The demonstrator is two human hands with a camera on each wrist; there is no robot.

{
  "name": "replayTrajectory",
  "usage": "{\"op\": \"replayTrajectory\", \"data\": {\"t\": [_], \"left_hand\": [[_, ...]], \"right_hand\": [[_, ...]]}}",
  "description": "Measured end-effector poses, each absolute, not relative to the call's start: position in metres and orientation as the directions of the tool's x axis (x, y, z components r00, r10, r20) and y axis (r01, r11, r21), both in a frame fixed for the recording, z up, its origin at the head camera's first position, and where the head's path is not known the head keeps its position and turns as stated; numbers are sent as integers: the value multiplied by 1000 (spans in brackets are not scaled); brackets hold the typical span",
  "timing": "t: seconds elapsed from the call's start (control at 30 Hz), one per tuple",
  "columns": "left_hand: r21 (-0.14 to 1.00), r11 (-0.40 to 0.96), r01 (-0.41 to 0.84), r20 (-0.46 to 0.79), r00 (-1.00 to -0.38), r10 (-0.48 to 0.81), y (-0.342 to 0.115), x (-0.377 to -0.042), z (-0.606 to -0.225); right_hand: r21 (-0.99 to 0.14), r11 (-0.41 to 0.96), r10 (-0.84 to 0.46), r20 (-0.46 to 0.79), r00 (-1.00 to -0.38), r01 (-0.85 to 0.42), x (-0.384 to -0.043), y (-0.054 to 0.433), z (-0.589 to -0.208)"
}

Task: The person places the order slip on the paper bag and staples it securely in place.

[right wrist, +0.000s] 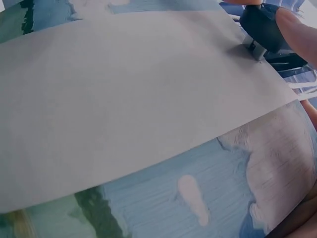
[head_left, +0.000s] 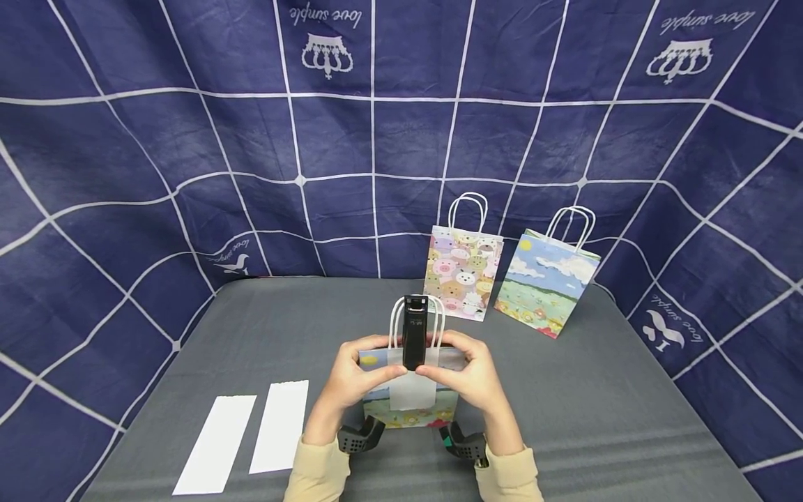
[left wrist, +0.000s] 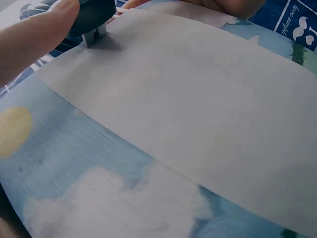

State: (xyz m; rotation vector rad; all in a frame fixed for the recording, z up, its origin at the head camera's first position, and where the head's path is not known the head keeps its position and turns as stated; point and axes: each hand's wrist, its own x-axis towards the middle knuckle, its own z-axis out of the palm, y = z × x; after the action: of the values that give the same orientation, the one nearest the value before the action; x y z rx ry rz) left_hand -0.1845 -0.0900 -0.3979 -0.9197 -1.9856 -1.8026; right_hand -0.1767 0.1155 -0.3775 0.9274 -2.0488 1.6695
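Observation:
A black stapler (head_left: 414,331) straddles the top edge of a paper gift bag (head_left: 378,411) printed with a meadow and sky. Under its head lies a white paper strip (head_left: 412,393), flat against the bag's front. My left hand (head_left: 356,371) and right hand (head_left: 472,369) grip the stapler from both sides, thumbs at its near end. In the left wrist view, the left thumb (left wrist: 44,37) presses the stapler's head, its metal tip down at the strip. The right thumb (right wrist: 299,37) bears on it too. Other fingers are partly hidden behind the bag.
Two more gift bags stand at the back right, one with animal faces (head_left: 461,272) and one with a meadow (head_left: 546,279). Two white paper strips, one farther left (head_left: 216,444) and one nearer (head_left: 280,427), lie on the grey surface (head_left: 596,418). Blue gridded cloth (head_left: 339,139) hangs behind.

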Motion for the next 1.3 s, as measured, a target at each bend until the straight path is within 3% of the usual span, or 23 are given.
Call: {"op": "replayTrajectory", "data": {"t": [0.27, 0.6, 1.0, 1.3], "left_hand": [[702, 28, 712, 684, -684, 253, -90, -181, -390], [696, 59, 715, 695, -692, 195, -85, -180, -390], [658, 49, 752, 741, -657, 140, -81, -179, -391], [727, 66, 684, 661, -722, 203, -85, -178, -390]], "right_hand": [[-751, 105, -248, 615, -749, -652, -175, 113, -379], [-732, 60, -221, 653, -724, -679, -175, 108, -379], [-716, 127, -170, 666, -726, -687, -174, 100, -378], [-735, 88, -251, 637, -729, -673, -175, 110, -379]]}}
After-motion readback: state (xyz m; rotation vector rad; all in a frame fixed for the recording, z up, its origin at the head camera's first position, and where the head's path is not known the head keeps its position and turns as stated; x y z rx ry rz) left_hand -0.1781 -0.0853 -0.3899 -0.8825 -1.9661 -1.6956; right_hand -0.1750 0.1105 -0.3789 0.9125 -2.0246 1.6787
